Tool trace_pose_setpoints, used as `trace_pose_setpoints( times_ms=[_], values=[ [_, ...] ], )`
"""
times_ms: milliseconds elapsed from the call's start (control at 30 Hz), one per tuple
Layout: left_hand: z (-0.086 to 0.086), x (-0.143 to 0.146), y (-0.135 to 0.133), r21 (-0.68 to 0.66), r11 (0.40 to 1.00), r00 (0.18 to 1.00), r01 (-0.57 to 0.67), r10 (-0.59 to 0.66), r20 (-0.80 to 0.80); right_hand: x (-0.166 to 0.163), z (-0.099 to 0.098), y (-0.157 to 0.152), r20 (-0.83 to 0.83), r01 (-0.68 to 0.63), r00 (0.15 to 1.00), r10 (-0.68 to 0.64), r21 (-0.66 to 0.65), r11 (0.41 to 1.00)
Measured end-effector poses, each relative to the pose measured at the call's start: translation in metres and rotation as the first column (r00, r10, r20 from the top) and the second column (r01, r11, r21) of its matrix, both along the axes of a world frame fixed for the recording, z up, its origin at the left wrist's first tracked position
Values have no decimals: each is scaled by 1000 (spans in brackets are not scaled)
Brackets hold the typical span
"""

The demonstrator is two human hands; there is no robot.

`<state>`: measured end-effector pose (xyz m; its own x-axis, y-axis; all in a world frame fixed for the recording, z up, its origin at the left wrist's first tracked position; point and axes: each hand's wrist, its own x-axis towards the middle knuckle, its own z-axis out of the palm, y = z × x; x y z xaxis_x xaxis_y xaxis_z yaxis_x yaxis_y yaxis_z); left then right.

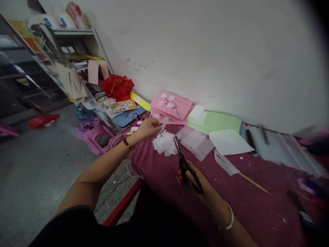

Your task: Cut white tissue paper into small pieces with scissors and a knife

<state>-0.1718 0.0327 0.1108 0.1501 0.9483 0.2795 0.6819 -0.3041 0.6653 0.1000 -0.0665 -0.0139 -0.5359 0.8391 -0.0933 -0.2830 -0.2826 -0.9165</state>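
Observation:
My left hand (147,127) pinches a small strip of thin white paper (164,124) at the table's left end. Just below that strip lies a pile of white paper pieces (165,143). In my right hand (194,176) is a pair of black scissors (183,161), fingers through the handles and blades pointing up and away from me. The blades look slightly parted and stand at the right side of the pile, with no paper visible between them. Translucent paper sheets (197,144) lie to the right of the blades.
Pink cards with white flowers (171,104), a green sheet (222,122) and a white sheet (230,142) lie toward the wall. A cut paper strip (224,163) and a wooden stick (254,183) are on the right. A pink stool (96,139) stands left of the purple-red tablecloth (218,206).

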Motion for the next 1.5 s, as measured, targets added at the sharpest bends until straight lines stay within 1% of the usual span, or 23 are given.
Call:
trace_pose_setpoints(
  times_ms=[33, 67, 133, 200, 267, 333, 433, 633, 767, 867, 1000, 1100, 1200, 1267, 1333, 1400, 1500],
  values=[
    [-4, -3, -7, -108, 994, 997, 31, -23, 77, -2, 4, 2, 28, -19, 999, 19, 15, 1000],
    [-8, -5, -13, -214, 974, 985, 78, -41, 169, -5, 7, 3, 49, -43, 998, 42, 23, 999],
    [-19, -6, -19, -374, 909, 934, 182, -42, 354, -10, 13, 4, 69, -87, 994, 86, 6, 996],
    [-31, -6, -21, -465, 847, 878, 258, -4, 479, -15, 16, 4, 73, -97, 992, 98, -25, 995],
    [-42, -6, -20, -510, 809, 844, 292, 33, 535, -18, 16, 2, 85, -84, 993, 87, -39, 996],
    [-51, -8, -18, -515, 801, 829, 305, 42, 557, -20, 15, 1, 105, -65, 992, 69, -35, 997],
    [-59, -11, -17, -504, 800, 814, 325, 35, 579, -22, 14, 0, 140, -55, 989, 55, -8, 998],
    [-63, -13, -15, -488, 802, 802, 346, 18, 598, -29, 16, 3, 212, -34, 977, 27, 32, 999],
    [-67, -12, -12, -470, 805, 790, 361, 4, 613, -32, 13, 5, 223, -5, 975, -1, 23, 1000],
    [-71, -15, -11, -484, 795, 792, 365, 9, 611, -31, 11, 7, 232, 20, 972, -25, 27, 999],
    [-74, -23, -10, -537, 776, 797, 332, 74, 599, -21, 7, 9, 216, -36, 976, 32, 17, 999],
    [-74, -27, -8, -522, 799, 771, 298, 120, 625, -14, 6, 8, 201, -61, 978, 62, -15, 998],
    [-74, -25, -4, -496, 826, 761, 268, 134, 634, -12, 8, 9, 230, -63, 970, 73, -49, 997],
    [-76, -23, -2, -489, 829, 759, 270, 130, 639, -15, 11, 10, 252, -71, 964, 84, -61, 996],
    [-79, -20, 1, -484, 828, 758, 282, 117, 641, -19, 15, 12, 275, -71, 958, 79, -40, 997],
    [-82, -17, 4, -492, 818, 763, 298, 106, 638, -24, 18, 16, 305, -69, 950, 61, 13, 998],
    [-88, -13, 8, -518, 801, 767, 298, 122, 630, -30, 23, 20, 366, -64, 930, 36, 66, 996]
  ],
)
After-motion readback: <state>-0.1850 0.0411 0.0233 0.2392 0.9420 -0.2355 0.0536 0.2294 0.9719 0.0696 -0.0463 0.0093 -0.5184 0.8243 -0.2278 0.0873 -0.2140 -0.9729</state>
